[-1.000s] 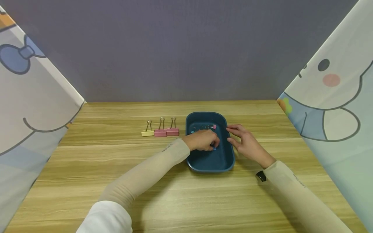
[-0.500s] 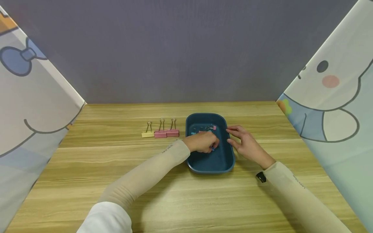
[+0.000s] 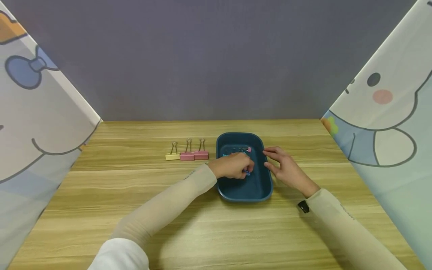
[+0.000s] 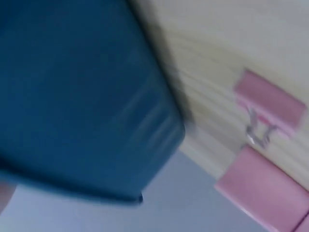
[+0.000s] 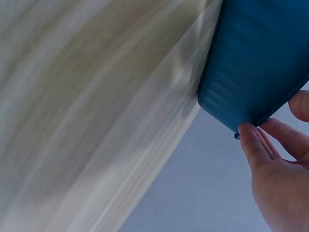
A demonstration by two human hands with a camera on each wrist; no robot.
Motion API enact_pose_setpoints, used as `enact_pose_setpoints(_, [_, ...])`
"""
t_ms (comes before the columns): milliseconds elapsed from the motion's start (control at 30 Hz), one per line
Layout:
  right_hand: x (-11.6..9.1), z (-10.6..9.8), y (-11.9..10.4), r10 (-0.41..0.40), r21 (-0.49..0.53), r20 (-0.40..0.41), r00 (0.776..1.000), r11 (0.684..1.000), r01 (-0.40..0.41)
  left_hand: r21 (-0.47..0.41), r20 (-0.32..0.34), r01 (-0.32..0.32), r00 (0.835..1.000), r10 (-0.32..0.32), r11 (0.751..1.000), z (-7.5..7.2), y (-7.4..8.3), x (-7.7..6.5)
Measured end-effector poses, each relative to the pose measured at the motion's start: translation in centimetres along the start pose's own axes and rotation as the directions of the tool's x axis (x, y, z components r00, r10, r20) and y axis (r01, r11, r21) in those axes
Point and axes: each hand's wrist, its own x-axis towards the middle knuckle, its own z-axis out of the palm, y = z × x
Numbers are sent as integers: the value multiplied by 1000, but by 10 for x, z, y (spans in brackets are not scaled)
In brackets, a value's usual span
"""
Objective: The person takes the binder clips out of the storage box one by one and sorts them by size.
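Observation:
In the head view my left hand (image 3: 233, 165) reaches over the left rim into a dark blue tray (image 3: 241, 197). Its fingers are curled, and the thumb and fingertips pinch a small blue binder clip (image 3: 247, 173), mostly hidden by the hand. Behind the knuckles, a small pink binder clip (image 3: 249, 149) and some light blue clips (image 3: 225, 154) lie in the tray's far part. My right hand (image 3: 287, 169) stands at the tray's right side, its fairly straight fingertips on the rim; the right wrist view shows these fingers (image 5: 253, 145) against the tray wall (image 5: 251, 72).
Left of the tray, a yellow binder clip (image 3: 173, 156) and two larger pink binder clips (image 3: 187, 156) stand in a row, handles pointing away. Pink clips (image 4: 265, 188) also show beside the tray in the left wrist view. A grey wall (image 3: 216, 60) rises behind the wooden table (image 3: 216, 232).
My left hand stays at the same place in the tray, its fingers shifting slightly around the blue binder clip. The right hand holds still at the rim. The head view tilts a little.

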Motion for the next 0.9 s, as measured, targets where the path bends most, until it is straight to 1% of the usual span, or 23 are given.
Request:
enact_pose_setpoints(200, [-1,0,-2,8,-6,4,1000,1000,-8,-4,-79,18,997,-18,1000,-16,-3,-17])
enact_pose_setpoints(367, [-2,-1,-3,12,-10,7,1000,1000,-12,17,-153,24,988,-22,1000,-29,-7,-30])
enact_pose_setpoints(467, [-2,-1,-3,10,-10,10,1000,1000,-10,11,-186,26,982,-23,1000,-36,-9,-39])
enact_pose_setpoints(600, [-2,-1,-3,14,-5,18,1000,1000,-14,-30,-220,14,975,-20,999,-42,-12,-53])
enact_pose_setpoints(733, [-2,-1,-2,10,-2,22,1000,1000,-10,-62,-247,15,969,-30,998,-46,-16,-66])
enact_pose_setpoints(900, [-3,-1,-2,1,-9,18,1000,1000,-1,-68,-250,49,966,-64,996,-50,-19,-82])
